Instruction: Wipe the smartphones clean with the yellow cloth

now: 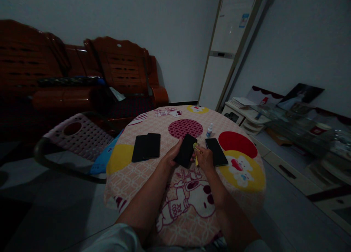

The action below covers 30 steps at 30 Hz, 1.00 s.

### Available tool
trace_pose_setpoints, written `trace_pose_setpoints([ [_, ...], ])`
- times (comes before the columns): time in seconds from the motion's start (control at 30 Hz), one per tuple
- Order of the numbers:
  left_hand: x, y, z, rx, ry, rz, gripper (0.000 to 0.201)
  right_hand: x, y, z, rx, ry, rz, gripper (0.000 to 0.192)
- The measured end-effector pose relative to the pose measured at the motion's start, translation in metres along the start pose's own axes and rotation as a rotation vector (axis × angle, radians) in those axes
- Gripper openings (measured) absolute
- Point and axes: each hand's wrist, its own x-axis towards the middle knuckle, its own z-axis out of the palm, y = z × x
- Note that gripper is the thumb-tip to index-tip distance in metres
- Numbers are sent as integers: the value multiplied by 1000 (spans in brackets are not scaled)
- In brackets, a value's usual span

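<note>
My left hand (171, 157) holds a black phone (185, 150) tilted above the round table (142, 179), gripping its lower left edge. My right hand (204, 157) pinches a small yellow cloth (196, 147) against the phone's right edge. Another black phone (216, 151) lies flat just right of my right hand. Two more black phones (146, 147) lie overlapping on the table to the left. A small white bottle with a blue cap (209, 130) stands upright behind the right phone.
The table wears a pink cartoon-print cloth. A pink perforated plastic chair (78, 135) stands at the left, a dark wooden sofa (82, 80) behind it. A tall white air conditioner (227, 51) stands in the corner; a low cluttered cabinet (287, 135) runs along the right wall.
</note>
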Motion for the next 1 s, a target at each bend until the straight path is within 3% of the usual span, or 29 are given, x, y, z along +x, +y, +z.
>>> trace_pose_setpoints([
  [0.23, 5, 2, -6, -37, 93, 16, 61, -3, -2, 2, 29, -121, -78, 24],
  [0.57, 7, 1, -9, -17, 119, -1, 60, -6, -6, 1, -113, -170, -117, 22],
  [1.0, 7, 6, -14, -78, 106, 71, 65, -10, -19, -2, -86, -291, -162, 25],
])
